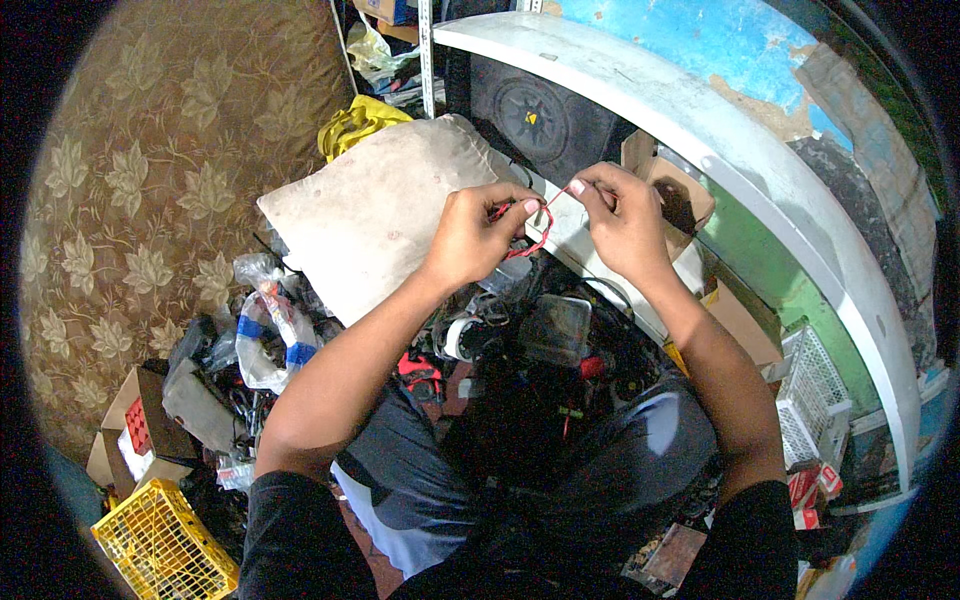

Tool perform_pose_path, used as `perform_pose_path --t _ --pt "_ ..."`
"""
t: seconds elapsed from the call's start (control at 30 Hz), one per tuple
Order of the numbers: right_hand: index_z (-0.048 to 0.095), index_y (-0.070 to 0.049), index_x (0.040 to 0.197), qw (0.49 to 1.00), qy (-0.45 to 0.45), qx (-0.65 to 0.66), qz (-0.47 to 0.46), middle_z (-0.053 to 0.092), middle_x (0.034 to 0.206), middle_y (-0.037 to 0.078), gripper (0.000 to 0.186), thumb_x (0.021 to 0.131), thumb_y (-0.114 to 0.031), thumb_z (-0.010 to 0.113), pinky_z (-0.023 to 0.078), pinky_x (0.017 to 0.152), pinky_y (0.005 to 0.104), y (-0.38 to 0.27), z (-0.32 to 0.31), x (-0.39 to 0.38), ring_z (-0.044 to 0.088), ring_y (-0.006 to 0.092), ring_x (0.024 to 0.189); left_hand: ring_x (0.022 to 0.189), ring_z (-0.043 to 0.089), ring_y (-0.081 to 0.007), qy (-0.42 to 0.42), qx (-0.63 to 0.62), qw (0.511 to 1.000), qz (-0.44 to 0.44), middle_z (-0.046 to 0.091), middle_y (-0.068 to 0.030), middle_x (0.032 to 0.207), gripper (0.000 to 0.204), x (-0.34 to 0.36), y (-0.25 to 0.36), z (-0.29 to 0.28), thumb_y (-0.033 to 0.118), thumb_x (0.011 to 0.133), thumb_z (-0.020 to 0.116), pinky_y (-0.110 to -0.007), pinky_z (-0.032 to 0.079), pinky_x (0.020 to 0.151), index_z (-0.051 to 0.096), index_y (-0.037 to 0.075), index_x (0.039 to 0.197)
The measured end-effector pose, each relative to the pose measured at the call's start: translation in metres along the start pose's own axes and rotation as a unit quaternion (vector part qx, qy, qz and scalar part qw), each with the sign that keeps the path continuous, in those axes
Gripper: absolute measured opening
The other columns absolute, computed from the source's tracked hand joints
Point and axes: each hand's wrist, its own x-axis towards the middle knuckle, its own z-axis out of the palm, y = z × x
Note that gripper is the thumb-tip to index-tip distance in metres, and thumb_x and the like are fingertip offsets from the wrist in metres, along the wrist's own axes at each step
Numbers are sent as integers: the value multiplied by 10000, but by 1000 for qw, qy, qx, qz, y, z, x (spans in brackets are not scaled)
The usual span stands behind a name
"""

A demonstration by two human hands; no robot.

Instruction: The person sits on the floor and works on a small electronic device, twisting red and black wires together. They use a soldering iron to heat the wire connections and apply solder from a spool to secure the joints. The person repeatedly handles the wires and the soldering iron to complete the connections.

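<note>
Both hands are raised in front of the person, close together over a heap of dark parts and cables. The left hand [472,238] is curled shut, its thumb and forefinger pinching a thin red wire [533,232] that loops out below the knuckles. The right hand [620,220] is also closed, fingertips nipping the other end of the same wire, so it runs taut and short between the two hands. Just behind the left hand lies a dusty beige cushion [385,205], with a yellow cloth [355,122] bunched at its far edge. A black speaker [535,115] sits under the curved white shelf [700,130]. Down at the lower left stands a yellow plastic crate [165,545]; a white crate [812,395] stands at the right.
</note>
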Motion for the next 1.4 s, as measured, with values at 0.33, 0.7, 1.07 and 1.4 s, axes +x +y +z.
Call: perform_pose_path --t 0.33,0.7,1.07,1.4 --pt "677 0 901 998 10 55 32 668 760 124 133 869 -126 705 481 657 324 37 19 1 628 158 701 770 645 -143 -26 -288 951 -107 690 -93 892 193 3 1 -1 169 982 607 -285 545 697 641 -7 1054" --pt "721 -16 992 929 -142 254 228 680 759 46 172 912 -161 675 453 564 260 48 34 -11 578 98 613 883 677 -197 -81 -422 897 -102 670 -135 1005 156 -1 -10 5 164 1018 533 -344 576 838 543 15 1065" --pt "697 20 914 993 113 36 -4 704 783 144 209 918 -185 654 500 715 352 41 25 -1 679 244 742 896 664 -173 26 -314 938 -144 670 -104 982 149 3 -12 10 145 1012 548 -295 554 813 563 3 1057" --pt "734 0 951 997 -31 71 -30 709 849 179 166 855 -133 709 530 719 362 16 39 -17 698 320 765 854 657 -175 90 -355 917 -160 671 -120 998 163 3 -7 14 131 1009 546 -299 566 793 571 -16 1076"
